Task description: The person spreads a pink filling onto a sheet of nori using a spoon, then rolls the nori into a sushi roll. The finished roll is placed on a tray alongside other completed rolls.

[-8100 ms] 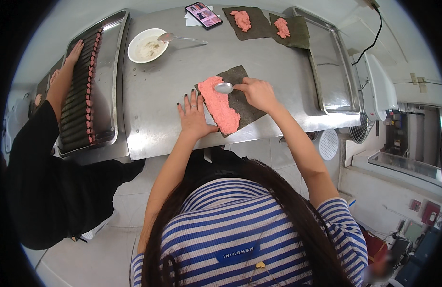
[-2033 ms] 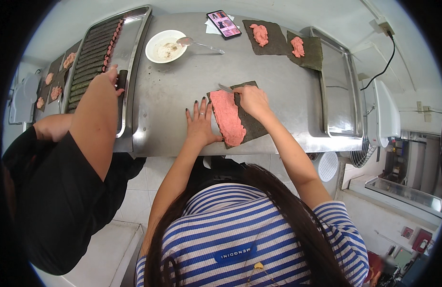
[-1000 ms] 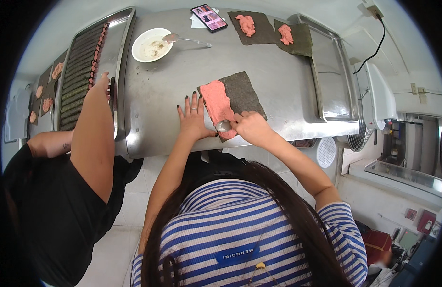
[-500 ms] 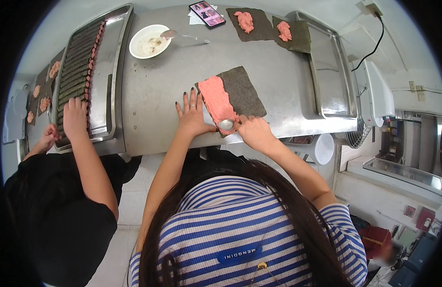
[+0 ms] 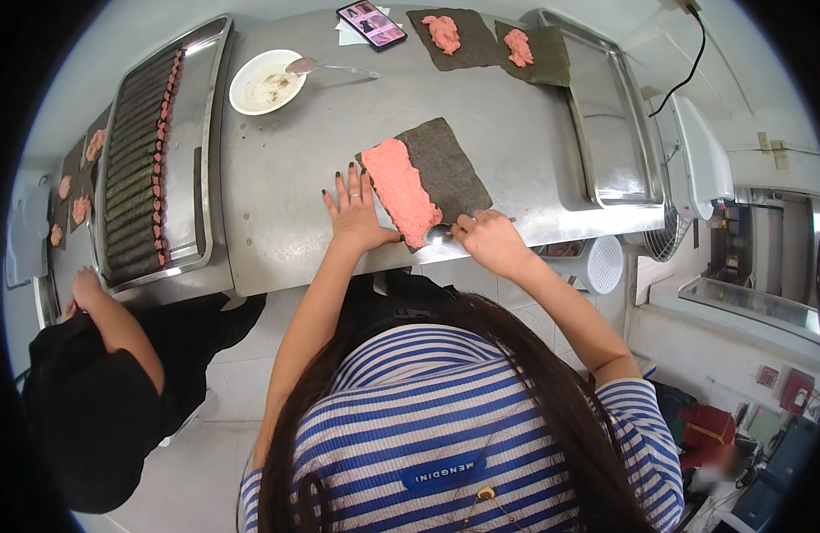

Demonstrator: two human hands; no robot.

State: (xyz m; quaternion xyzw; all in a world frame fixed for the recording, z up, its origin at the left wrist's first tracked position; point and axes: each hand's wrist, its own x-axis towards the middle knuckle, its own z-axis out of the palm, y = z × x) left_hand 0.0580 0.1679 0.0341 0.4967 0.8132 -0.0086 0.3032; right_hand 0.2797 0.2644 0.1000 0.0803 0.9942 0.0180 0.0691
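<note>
A dark green nori sheet (image 5: 452, 169) lies slantwise near the front edge of the steel table (image 5: 294, 169). Pink minced paste (image 5: 398, 185) covers its left half in a thick layer. My right hand (image 5: 491, 242) is closed around the handle of a metal spoon (image 5: 439, 234), whose bowl rests at the paste's lower right corner. Flat on the table, my left hand (image 5: 361, 218) has its fingers spread along the sheet's left edge, with the thumb by the near corner.
At left, a metal tray (image 5: 205, 160) holds rows of nori rolls (image 5: 134, 178); a co-worker's hand (image 5: 86, 289) is below it. A white bowl (image 5: 250, 93) with a second spoon (image 5: 339, 69), a phone (image 5: 372, 24), two paste-topped nori sheets (image 5: 463, 55) and another tray (image 5: 596, 133) stand farther back.
My right hand and its spoon have shifted slightly right, off the paste's middle to its lower corner. The co-worker's hands have drawn back from the rolls. My left hand stays in place.
</note>
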